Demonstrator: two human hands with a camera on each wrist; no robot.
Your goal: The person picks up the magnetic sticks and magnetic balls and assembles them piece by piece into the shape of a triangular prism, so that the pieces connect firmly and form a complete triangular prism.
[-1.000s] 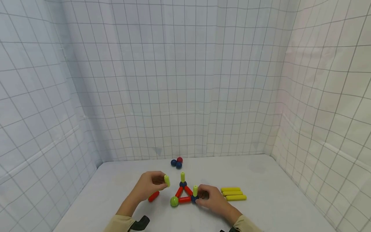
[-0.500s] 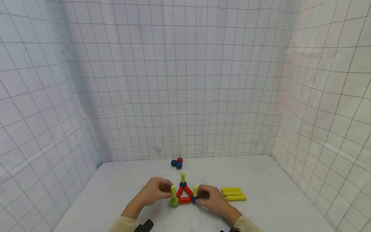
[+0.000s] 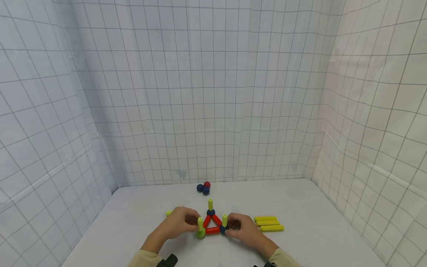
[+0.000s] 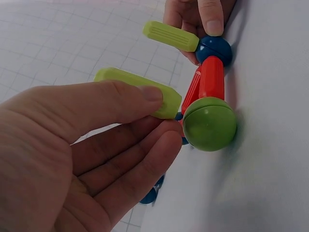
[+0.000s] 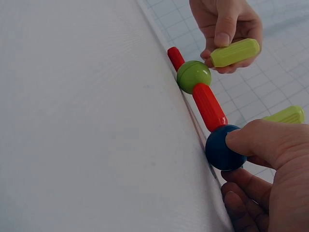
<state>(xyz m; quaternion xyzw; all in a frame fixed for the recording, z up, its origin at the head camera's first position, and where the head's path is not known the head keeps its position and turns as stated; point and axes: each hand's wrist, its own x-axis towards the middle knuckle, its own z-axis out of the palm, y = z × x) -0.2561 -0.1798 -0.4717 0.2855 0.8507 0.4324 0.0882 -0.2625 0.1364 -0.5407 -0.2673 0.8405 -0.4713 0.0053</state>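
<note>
My left hand pinches a short yellow-green toy building rod between thumb and fingers. The rod stands upright in the head view, its lower end right at a green ball; I cannot tell if they touch. That ball is the near left corner of a flat triangle of red rods. My right hand grips the blue ball at the near right corner, thumb on its side. Another yellow-green rod stands upright on this blue ball, and one more rod on the far corner's blue ball.
Two blue balls and a red ball lie at the back of the white table. Three yellow rods lie to the right. Behind my left hand, the end of a yellow-green rod shows. Gridded white sheets surround the table.
My left hand has come right and toward me with its rod, from left of the triangle to the green ball, then slightly lower. My right hand has stayed at the blue ball.
</note>
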